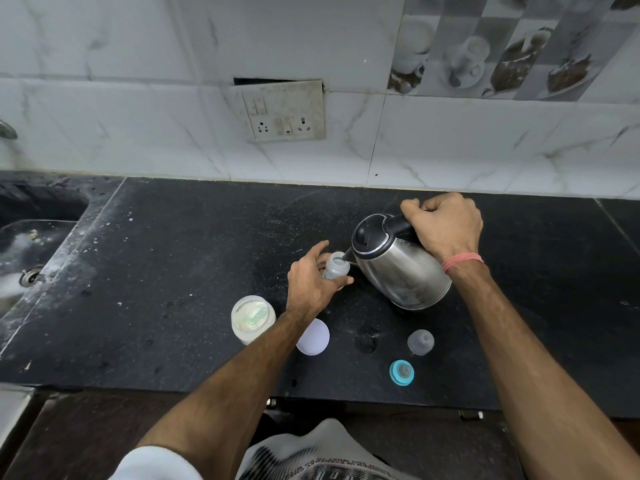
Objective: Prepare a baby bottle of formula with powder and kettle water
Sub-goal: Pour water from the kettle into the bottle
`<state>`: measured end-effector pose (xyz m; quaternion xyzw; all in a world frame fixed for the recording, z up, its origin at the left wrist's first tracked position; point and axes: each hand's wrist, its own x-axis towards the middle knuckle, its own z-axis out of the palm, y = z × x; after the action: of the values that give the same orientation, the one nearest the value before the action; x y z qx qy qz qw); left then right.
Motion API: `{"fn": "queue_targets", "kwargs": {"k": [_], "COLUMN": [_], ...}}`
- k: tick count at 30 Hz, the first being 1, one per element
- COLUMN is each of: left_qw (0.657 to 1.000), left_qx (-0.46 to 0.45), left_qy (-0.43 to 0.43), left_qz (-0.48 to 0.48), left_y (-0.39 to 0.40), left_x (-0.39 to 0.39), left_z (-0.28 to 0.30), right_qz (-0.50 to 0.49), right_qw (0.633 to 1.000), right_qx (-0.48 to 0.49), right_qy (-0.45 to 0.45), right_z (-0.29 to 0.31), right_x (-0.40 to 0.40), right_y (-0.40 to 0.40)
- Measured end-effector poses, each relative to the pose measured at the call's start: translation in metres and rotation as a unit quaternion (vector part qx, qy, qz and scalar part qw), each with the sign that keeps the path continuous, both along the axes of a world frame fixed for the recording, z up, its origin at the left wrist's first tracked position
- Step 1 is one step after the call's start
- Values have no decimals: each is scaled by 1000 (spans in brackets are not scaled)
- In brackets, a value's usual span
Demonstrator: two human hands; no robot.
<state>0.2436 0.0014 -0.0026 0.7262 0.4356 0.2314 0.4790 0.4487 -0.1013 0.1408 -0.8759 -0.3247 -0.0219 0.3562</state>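
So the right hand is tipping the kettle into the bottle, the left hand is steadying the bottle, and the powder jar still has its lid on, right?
Not quite. In the head view the powder jar is open, and its white lid lies on the counter beside it. The rest holds: the right hand tips the kettle toward the bottle, which the left hand steadies.

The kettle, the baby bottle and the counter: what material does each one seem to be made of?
Kettle: body looks like brushed stainless steel, silvery with soft reflections; lid and handle look like glossy black plastic.
Baby bottle: probably clear plastic, as it is see-through and slightly cloudy; glass cannot be ruled out.
Counter: looks like polished black stone, perhaps granite, dark with fine pale specks.
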Motion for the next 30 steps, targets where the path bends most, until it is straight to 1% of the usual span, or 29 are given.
{"fn": "queue_targets", "kwargs": {"k": [9,12,16,23,26,30], "left_qw": [1000,999,997,997,997,997], "left_qx": [3,-15,-28,-34,-30,-28], "left_qy": [-18,-33,-52,-49,-49,-50], "left_qz": [22,41,58,59,51,43], "left_y": [0,-4,-9,-17,-20,-25], "left_x": [3,5,6,0,-3,-7], "left_z": [-4,-7,-13,-22,-23,-26], "right_qz": [-8,-22,-44,-69,-68,-55], "right_qw": [998,995,986,969,958,950], "right_qx": [45,77,134,183,204,226], "right_qy": [46,63,92,154,188,207], "right_z": [-16,-25,-41,-64,-76,-89], "right_x": [8,9,14,24,28,30], "right_y": [-4,-9,-14,-15,-15,-18]}}
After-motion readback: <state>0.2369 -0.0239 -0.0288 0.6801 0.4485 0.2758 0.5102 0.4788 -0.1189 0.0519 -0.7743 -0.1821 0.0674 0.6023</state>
